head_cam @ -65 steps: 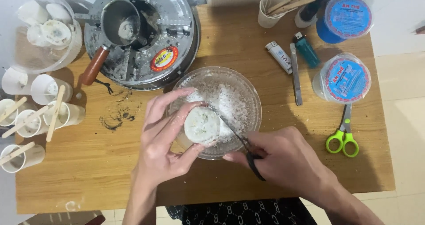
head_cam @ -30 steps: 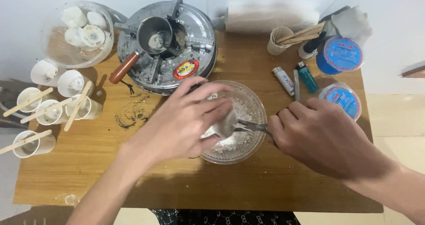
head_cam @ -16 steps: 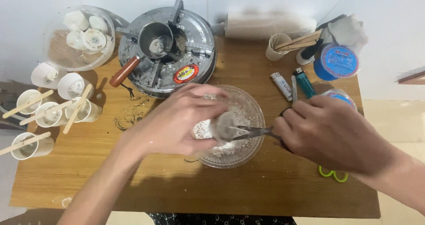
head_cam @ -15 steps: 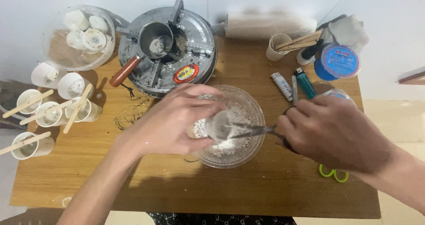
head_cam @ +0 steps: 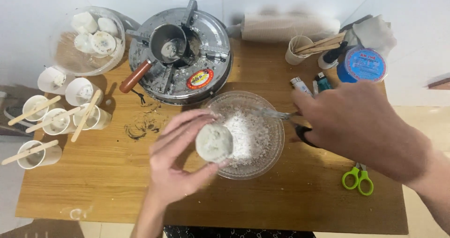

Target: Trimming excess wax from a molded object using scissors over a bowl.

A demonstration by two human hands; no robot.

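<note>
Both hands bare, forearms unsleeved, no jewellery.

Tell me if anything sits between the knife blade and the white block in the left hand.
Nothing visible does. The knife in the right hand lies across the glass bowl; only open bowl and white shavings separate it from the white block in the left hand.

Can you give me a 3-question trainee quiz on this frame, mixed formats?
1. True or false: the left hand holds a pale wax puck over the glass bowl.
2. What does the right hand grip? A) green scissors B) black-handled knife C) lighter
3. Fill in: the small pot with the brown handle sits on the round metal ____.

Key:
1. True.
2. B, the black-handled knife; the green scissors lie on the wooden table.
3. Stove.
</note>
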